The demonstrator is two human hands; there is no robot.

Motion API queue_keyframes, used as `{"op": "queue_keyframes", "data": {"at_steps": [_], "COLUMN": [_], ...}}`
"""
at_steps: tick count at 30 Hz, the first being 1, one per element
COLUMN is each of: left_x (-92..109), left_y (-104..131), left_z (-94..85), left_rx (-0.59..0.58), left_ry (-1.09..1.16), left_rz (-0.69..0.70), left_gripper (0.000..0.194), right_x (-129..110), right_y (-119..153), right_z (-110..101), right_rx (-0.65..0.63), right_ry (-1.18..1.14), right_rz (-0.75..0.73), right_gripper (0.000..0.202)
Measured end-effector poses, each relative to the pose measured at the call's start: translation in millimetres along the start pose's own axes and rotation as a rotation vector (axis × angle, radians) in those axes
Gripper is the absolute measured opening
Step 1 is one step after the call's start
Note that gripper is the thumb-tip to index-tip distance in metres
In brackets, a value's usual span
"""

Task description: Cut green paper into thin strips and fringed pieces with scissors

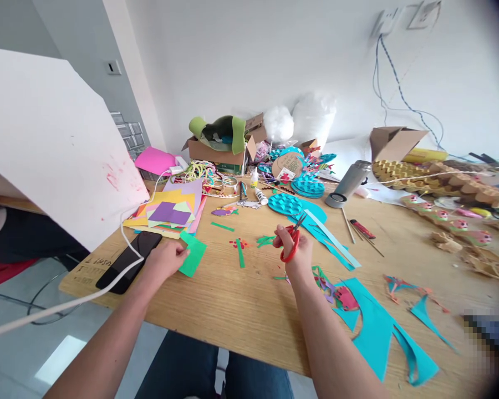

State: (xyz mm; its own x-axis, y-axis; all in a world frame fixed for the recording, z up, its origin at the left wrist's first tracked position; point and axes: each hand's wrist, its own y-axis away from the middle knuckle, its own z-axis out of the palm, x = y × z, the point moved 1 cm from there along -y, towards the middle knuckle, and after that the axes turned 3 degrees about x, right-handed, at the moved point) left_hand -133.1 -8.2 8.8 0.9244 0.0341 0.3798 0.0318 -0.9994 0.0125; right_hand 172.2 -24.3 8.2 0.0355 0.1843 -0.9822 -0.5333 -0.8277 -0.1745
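Note:
My left hand (pixel 169 257) pinches the left edge of a green paper piece (pixel 195 255) low over the table, beside a black phone (pixel 130 261). The red-handled scissors (pixel 290 246) are in my right hand (pixel 298 256), their blades pointing up and away over the blue sheets. Between my hands lie a narrow green strip (pixel 240 254) next to small red scraps, and some cut green pieces (pixel 266 241). Another green strip (pixel 223 226) rests farther back. Colored paper sheets (pixel 178 197) are stacked behind my left hand.
A white cable (pixel 128 244) crosses the phone. Large blue paper offcuts (pixel 370 321) lie at the right front. A metal flask (pixel 349 183), glue bottles (pixel 260 196) and a filled cardboard box (pixel 216 151) stand farther back. A white board (pixel 54 138) leans at the left.

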Motion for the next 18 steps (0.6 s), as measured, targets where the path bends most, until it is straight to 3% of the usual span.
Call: {"op": "queue_keyframes", "data": {"at_steps": [2,5,8,10,15,18], "left_x": [5,32,70,91,117,121], "left_y": [7,16,15,9,-4,-3], "left_z": [-7.3,-9.8,0.4,10.4,35.6,44.7], "left_rx": [0.163,0.282,0.118,0.040,-0.051,-0.086], "left_ry": [-0.250,-0.351,-0.286,-0.276,-0.355,-0.417], "left_rz": [0.042,0.304,0.724,0.902,1.012,0.998], "left_gripper": [0.025,0.021,0.017,0.020,0.030,0.022], "right_x": [0,1,2,3,1,1], "right_y": [1,1,0,-1,-2,-2], "right_z": [0,0,-1,-1,-3,-3], "right_rx": [0.014,0.043,0.067,0.073,0.083,0.087], "right_ry": [0.005,-0.009,-0.018,-0.013,-0.011,-0.010], "right_rz": [0.004,-0.009,-0.019,-0.022,-0.042,-0.041], "right_gripper": [0.035,0.035,0.034,0.034,0.035,0.036]}}
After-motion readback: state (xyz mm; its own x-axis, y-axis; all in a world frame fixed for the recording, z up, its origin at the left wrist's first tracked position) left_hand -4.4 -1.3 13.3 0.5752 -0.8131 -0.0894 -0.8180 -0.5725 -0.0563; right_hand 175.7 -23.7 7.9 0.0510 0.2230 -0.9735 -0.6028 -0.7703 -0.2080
